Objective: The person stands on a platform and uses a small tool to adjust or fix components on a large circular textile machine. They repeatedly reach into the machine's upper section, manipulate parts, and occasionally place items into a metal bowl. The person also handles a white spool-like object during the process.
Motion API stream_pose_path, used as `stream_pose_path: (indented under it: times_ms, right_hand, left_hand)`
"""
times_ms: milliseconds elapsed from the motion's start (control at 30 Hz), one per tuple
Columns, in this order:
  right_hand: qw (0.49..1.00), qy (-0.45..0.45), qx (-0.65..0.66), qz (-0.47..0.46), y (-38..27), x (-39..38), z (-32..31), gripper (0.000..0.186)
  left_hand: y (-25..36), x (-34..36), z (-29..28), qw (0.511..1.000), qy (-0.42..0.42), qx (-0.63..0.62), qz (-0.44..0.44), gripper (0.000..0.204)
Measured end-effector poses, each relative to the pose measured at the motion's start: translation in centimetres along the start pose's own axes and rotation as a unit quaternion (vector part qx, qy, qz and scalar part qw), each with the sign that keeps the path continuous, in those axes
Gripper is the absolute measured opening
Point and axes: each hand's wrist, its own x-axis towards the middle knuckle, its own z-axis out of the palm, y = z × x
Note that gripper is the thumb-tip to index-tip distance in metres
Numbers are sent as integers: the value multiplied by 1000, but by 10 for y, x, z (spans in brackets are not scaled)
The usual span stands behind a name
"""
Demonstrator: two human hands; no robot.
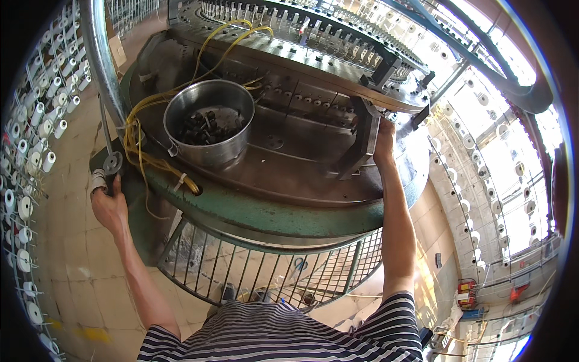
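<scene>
My left hand (110,205) is closed at the machine's left side, just below a round metal disc (113,161) on a rod, beside a pale wrapped piece (98,181); exactly what it grips is unclear. My right hand (385,142) grips the outer side of an angular dark metal bracket (363,136), its fingers partly hidden. Between my hands, a steel pot (207,151) holds several small dark metal parts (211,125) on the circular machine's dark deck (289,178). Yellow tubes (154,161) run around the pot's left side.
The green machine rim (277,220) curves above a barred guard (259,271). A ring of metal fittings (313,36) is at the back. A vertical post (99,66) rises on the left. Racks of white yarn cones (54,120) line both sides over a tiled floor (81,271).
</scene>
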Motion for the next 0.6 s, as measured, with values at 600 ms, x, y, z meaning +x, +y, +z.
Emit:
stream_pose_path:
  times_ms: [600]
  right_hand:
    - [997,18,-27,-69,8,17,17,21]
  left_hand:
    - [4,-1,-3,1000,5,-6,2,38]
